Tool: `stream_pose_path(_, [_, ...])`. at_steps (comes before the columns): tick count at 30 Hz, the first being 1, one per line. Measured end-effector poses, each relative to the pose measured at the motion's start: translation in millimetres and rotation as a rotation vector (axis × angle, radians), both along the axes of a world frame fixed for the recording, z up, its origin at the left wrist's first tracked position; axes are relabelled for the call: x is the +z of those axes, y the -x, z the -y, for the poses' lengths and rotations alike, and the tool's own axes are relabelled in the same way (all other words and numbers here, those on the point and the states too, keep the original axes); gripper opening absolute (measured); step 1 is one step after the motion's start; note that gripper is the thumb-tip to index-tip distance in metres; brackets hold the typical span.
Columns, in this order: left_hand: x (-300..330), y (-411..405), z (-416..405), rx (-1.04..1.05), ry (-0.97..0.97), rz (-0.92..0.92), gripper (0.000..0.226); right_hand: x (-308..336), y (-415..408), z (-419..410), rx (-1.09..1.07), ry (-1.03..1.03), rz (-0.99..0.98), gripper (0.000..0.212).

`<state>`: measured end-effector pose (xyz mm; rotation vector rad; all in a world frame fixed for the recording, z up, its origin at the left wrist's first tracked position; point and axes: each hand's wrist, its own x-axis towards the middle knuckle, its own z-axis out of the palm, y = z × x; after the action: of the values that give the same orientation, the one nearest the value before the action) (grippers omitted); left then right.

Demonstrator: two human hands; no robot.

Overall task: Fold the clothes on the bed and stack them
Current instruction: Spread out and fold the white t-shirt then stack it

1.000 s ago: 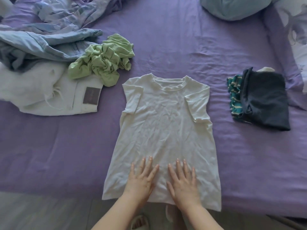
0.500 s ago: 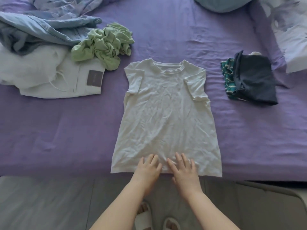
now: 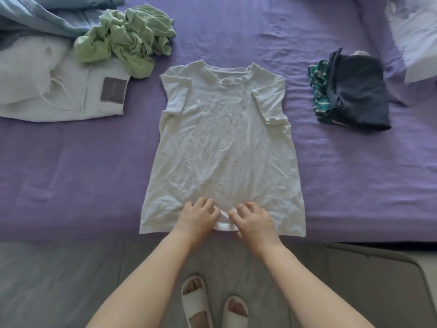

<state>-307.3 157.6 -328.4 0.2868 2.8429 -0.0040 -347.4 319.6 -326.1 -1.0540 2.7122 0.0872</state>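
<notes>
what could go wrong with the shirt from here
1. Both hands, left and right, pinch the hem of the shirt close together at its middle. Lifting from there may leave the outer corners sagging, giving a crooked fold.
2. The hem lies at the edge of the bed, so a pull towards the person could drag the shirt onto the floor.
3. The shirt is wrinkled; folding now would likely lock the creases in.
</notes>
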Motion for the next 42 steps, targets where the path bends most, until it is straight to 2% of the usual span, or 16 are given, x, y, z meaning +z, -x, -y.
stream_pose_path(4, [2, 7, 9, 0.078, -0.042, 0.098, 0.018, 5, 10, -2, -0.061, 0.062, 0.131, 0.024])
stream_pose_path(6, [4, 11, 14, 0.168, -0.065, 0.206, 0.023, 4, 16, -2, -0.106, 0.036, 0.212, 0.017])
stream_pose_path(8, [9, 17, 19, 0.262, -0.081, 0.218, 0.025, 4, 24, -1, -0.159, 0.047, 0.268, 0.018])
stream_pose_path(12, [22, 35, 37, 0.298, -0.038, 0.223, 0.030, 18, 58, 8, -0.250, 0.079, 0.243, 0.021])
stream_pose_path(15, [31, 53, 48, 0.391, 0.007, 0.198, 0.034, 29, 80, 15, -0.226, -0.011, 0.156, 0.011])
stream_pose_path(16, [33, 60, 50, 0.427, 0.021, 0.189, 0.030, 33, 85, 18, -0.222, -0.050, 0.151, 0.014])
stream_pose_path(18, [34, 74, 56, 0.414, 0.063, 0.169, 0.016, 35, 97, 21, -0.197, -0.105, 0.195, 0.036])
stream_pose_path(19, [33, 81, 60, 0.374, 0.067, 0.173, 0.016, 35, 103, 21, -0.171, -0.123, 0.212, 0.042])
stream_pose_path(21, [33, 95, 69, 0.287, 0.055, 0.229, 0.020, 33, 120, 21, -0.122, -0.159, 0.209, 0.041])
stream_pose_path(23, [36, 113, 78, 0.241, 0.027, 0.273, 0.013, 31, 144, 20, -0.110, -0.171, 0.212, 0.033])
stream_pose_path(26, [42, 146, 90, 0.299, 0.018, 0.259, 0.030, 35, 193, 27, -0.134, -0.157, 0.224, 0.025])
stream_pose_path(29, [53, 186, 101, 0.408, 0.123, 0.182, 0.042, 45, 240, 39, -0.194, -0.140, 0.206, 0.025])
stream_pose_path(32, [61, 220, 111, 0.486, 0.257, 0.191, 0.043, 52, 280, 45, -0.256, -0.205, 0.212, 0.035])
stream_pose_path(35, [66, 241, 123, 0.545, 0.336, 0.199, 0.040, 55, 315, 46, -0.309, -0.216, 0.231, 0.029])
stream_pose_path(38, [65, 261, 131, 0.528, 0.344, 0.203, 0.046, 54, 339, 51, -0.328, -0.156, 0.227, 0.018])
stream_pose_path(42, [63, 287, 135, 0.575, 0.334, 0.198, 0.053, 52, 360, 62, -0.329, -0.090, 0.185, 0.019])
